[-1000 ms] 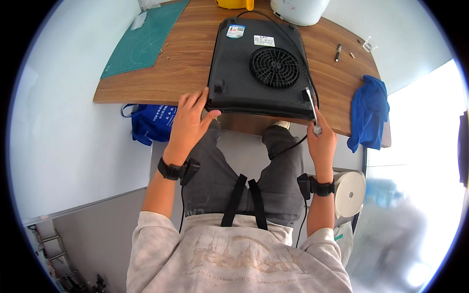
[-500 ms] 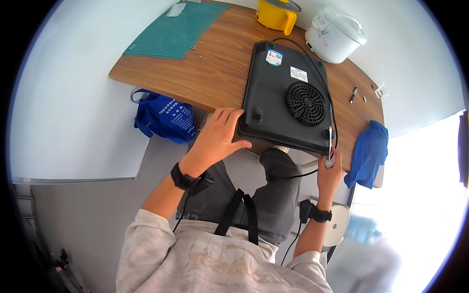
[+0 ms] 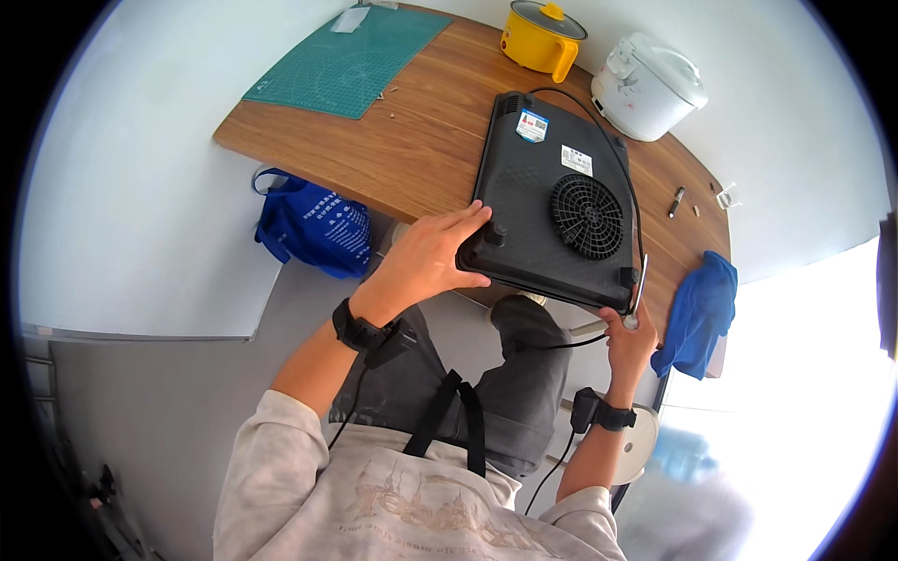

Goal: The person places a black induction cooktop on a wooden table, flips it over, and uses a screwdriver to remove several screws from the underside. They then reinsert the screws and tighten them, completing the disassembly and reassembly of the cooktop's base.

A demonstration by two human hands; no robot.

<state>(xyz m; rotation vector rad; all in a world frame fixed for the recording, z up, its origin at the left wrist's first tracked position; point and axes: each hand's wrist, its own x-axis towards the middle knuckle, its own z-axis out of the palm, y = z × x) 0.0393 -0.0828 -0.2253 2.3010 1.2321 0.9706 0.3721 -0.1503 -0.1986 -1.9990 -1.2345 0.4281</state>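
A black induction cooker (image 3: 528, 201) lies upside down at the table's near edge, its round fan grille (image 3: 587, 217) and feet facing up. My left hand (image 3: 426, 254) grips its near left corner, fingers over the left side and thumb along the near edge. At the near right corner, my right hand (image 3: 631, 341) is closed around a slim silver tool (image 3: 641, 288) with a rounded end. The tool's shaft points away from me, beside the corner foot. What its tip touches is too small to tell. The cooker's black cord (image 3: 636, 206) runs along its right side.
The wooden table (image 3: 412, 154) bears a green cutting mat (image 3: 341, 70), a yellow pot (image 3: 538, 42) and a white rice cooker (image 3: 645, 89). A pen-like object (image 3: 676, 201) lies to the right. Blue cloth (image 3: 697, 313) hangs over the right edge; a blue bag (image 3: 313, 224) sits below at left.
The tool in my right hand has tilted, its far end leaning more to the right. My left hand's fingers reach slightly further over the corner. The whole view has shifted a little.
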